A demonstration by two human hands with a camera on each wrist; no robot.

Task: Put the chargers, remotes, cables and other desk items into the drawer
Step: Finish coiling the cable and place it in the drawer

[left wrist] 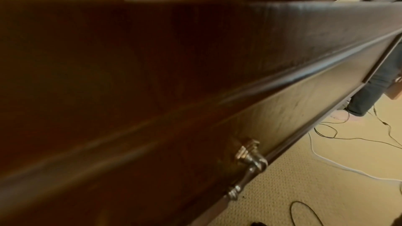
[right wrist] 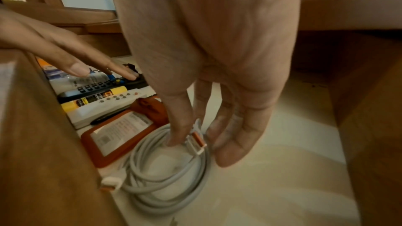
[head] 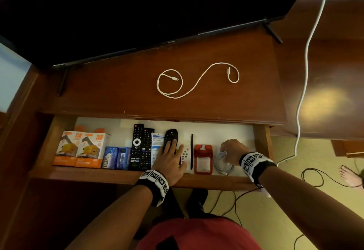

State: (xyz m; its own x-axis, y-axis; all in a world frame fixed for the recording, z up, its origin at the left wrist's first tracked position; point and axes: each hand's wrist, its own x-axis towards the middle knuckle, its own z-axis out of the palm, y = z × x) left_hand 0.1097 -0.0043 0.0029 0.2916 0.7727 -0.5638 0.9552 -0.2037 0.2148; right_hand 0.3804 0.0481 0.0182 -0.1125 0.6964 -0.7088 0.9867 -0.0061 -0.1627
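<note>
The wooden drawer (head: pixel 118 176) is pulled out and holds several items. My left hand (head: pixel 169 157) lies flat, fingers straight, on a black remote (head: pixel 170 135) and a white remote (head: pixel 186 154). At the drawer's right end my right hand (head: pixel 232 149) reaches down and pinches a coiled grey-white cable (head: pixel 222 165) that lies on the drawer floor. In the right wrist view the thumb is inside the coiled cable (right wrist: pixel 165 186) and the fingers (right wrist: pixel 230 150) outside it, at an orange-tipped connector (right wrist: pixel 196 141). A loose white cable (head: pixel 197 81) lies spread on the desk top.
The drawer also holds two orange charger boxes (head: pixel 78 149), blue packs (head: pixel 117 158), two long black remotes (head: pixel 140 147), a pen (head: pixel 191 151) and a red card holder (head: pixel 203 159). A TV (head: pixel 137 13) stands behind. A white cord (head: pixel 305 72) hangs at the right. A metal handle (left wrist: pixel 248 164) sits on the drawer front.
</note>
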